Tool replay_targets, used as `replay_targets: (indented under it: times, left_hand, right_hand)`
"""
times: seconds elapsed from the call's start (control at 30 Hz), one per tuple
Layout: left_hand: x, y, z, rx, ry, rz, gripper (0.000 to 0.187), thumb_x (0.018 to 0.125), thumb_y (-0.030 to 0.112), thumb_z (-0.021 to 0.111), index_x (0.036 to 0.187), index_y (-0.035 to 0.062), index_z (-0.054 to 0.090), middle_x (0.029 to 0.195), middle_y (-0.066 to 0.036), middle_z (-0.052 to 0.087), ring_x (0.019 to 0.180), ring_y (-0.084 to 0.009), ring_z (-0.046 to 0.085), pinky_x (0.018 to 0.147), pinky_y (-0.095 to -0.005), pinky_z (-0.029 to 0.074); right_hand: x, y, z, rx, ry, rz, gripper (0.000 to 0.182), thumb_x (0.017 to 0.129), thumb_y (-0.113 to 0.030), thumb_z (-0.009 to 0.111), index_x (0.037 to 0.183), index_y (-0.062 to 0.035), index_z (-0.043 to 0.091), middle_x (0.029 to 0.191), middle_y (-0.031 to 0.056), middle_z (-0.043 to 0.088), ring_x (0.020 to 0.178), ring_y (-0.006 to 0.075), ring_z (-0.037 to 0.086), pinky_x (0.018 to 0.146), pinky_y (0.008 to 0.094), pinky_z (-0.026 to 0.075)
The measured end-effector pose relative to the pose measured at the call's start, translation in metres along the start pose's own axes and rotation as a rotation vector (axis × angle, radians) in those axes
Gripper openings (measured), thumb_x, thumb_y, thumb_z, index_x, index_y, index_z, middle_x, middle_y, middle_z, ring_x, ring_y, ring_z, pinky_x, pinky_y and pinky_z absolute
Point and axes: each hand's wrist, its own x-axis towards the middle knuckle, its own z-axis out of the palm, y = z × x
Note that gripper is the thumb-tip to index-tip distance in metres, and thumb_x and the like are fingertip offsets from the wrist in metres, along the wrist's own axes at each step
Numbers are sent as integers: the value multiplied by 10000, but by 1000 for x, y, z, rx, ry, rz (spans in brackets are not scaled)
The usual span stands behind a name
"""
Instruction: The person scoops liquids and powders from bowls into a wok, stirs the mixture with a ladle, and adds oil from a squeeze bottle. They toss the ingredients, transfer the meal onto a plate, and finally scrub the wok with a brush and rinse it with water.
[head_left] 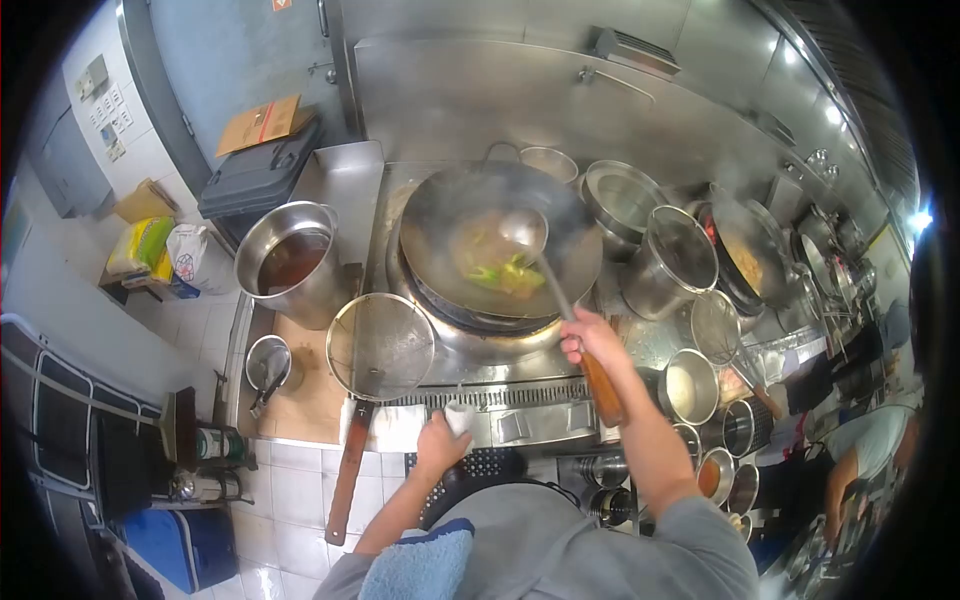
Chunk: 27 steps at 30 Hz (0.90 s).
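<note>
A large steaming wok [430, 250] sits on the burner, with green vegetables [510, 277] and some liquid in its bottom. My right hand [594, 342] is closed round the shaft of a ladle, just above its wooden handle [602, 390]. The ladle's metal bowl [523, 232] is inside the wok, above the vegetables. At the stove's front edge my left hand [440, 446] is closed on a white cloth [458, 417]. Left of it, a round mesh strainer [381, 345] with a wooden handle lies across the counter.
A tall steel pot [290, 262] of dark liquid and a small steel pot [270, 364] stand at the left. Several pots, including a tall one [672, 265], flank the wok's right side. Another wok [742, 262] holds food farther right. A co-worker [860, 450] is at the right edge.
</note>
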Motion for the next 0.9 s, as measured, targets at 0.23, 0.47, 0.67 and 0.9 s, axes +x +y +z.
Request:
replay_targets:
  times: [0.23,0.47,0.67,0.9]
  left_hand:
    - [-12,59,-28,-1562,-418,-308,551,848,235,623,1292,-42,450,1203,-218,593,1006,-326,639,906,-424,527]
    - [37,89,-44,-1401,-280,-123,431,937,369,544,1187,18,534,1124,-174,627,933,-262,650,786,-392,550]
    - [81,138,-95,-1431,-430,-263,479,944,583,418,1183,185,538,1067,-60,622,993,-266,594,763,-496,502]
    - [131,138,-84,-1253,-495,-444,309,907,459,548,1041,186,600,973,-49,606,915,-262,568,689,-436,475]
  right_hand:
    - [8,-17,12,1632,-393,300,294,922,11,409,1135,124,241,837,86,402,575,129,464,422,222,445]
    - [13,-15,7,1644,-548,328,127,904,41,425,836,-9,331,765,67,410,602,148,481,489,235,475]
    - [19,-21,-31,528,-308,38,100,883,-46,566,935,-15,486,663,-13,485,521,77,470,400,193,384]
    - [54,-30,-20,-539,138,-293,613,836,-78,580,1382,59,339,702,86,549,515,142,510,436,304,431]
